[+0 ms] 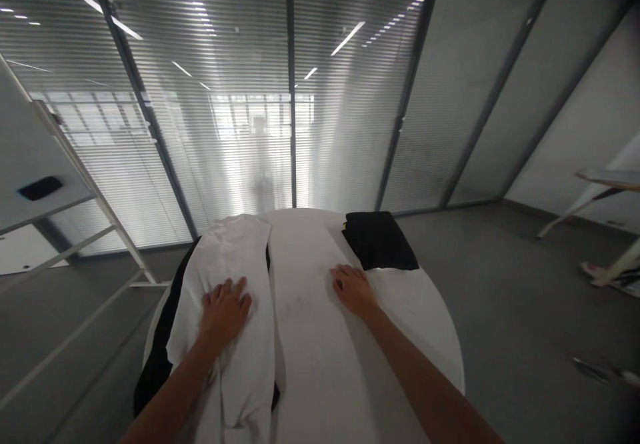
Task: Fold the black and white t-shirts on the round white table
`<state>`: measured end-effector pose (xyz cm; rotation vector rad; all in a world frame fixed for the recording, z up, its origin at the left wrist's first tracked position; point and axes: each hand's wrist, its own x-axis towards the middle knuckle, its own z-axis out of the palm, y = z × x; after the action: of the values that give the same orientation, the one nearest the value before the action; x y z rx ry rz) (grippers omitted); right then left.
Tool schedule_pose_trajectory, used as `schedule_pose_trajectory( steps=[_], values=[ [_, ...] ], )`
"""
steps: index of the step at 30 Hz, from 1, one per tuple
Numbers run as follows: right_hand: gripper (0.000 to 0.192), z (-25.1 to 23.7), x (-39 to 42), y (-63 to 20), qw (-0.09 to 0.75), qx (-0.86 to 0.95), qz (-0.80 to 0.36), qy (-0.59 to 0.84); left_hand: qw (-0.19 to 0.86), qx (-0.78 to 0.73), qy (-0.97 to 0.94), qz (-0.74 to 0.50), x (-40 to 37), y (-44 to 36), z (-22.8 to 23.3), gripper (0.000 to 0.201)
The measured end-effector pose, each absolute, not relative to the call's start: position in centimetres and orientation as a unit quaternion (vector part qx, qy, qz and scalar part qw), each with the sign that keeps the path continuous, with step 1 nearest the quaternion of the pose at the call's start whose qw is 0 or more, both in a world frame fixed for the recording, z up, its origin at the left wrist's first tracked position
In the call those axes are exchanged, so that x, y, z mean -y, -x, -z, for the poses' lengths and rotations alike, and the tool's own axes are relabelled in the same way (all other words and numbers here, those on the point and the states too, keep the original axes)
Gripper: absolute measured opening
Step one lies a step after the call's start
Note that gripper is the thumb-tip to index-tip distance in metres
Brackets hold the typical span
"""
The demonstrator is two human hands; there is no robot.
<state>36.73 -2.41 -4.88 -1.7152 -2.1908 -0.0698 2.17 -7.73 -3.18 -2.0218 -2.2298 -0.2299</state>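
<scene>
Presently, the left hand (225, 311) is laid flat, fingers spread, on a white garment (235, 284) draped over the round worktop (310, 337); right of the garment, the right hand (353, 289) is rested empty beside folded black cloth (379, 240).

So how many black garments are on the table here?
2. One folded black garment lies at the table's far right, just beyond the right hand. Another black garment lies at the left edge, mostly hidden under the white garment that the left hand presses.
</scene>
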Motion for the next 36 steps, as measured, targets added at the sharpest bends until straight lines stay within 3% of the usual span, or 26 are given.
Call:
schedule_pose_trajectory(
  steps=[5,11,16,22,30,36],
  values=[
    [0.040,4.6,2.4,-36.7,0.192,0.767,0.022,0.612,0.055,0.737,0.668,0.093,6.7,-4.0,1.2,0.038],
    [0.040,4.4,2.4,-37.0,0.200,0.762,0.000,0.616,0.013,0.755,0.653,0.058,2.9,-7.9,-0.6,0.057],
    [0.040,4.6,2.2,-37.4,0.208,0.764,-0.017,0.611,-0.036,0.774,0.630,0.051,0.8,-8.3,-0.2,0.034],
    [0.038,5.1,1.8,-37.7,0.226,0.761,-0.022,0.608,-0.144,0.751,0.630,0.133,-1.1,-5.8,-2.6,0.014],
    [0.037,4.9,1.8,-37.9,0.226,0.763,-0.026,0.605,-0.254,0.719,0.575,0.298,-0.8,-3.8,-8.6,0.018],
    [0.036,5.1,1.8,-38.0,0.237,0.765,-0.032,0.598,-0.457,0.577,0.452,0.503,0.8,-5.9,-12.1,0.016]
  ],
)
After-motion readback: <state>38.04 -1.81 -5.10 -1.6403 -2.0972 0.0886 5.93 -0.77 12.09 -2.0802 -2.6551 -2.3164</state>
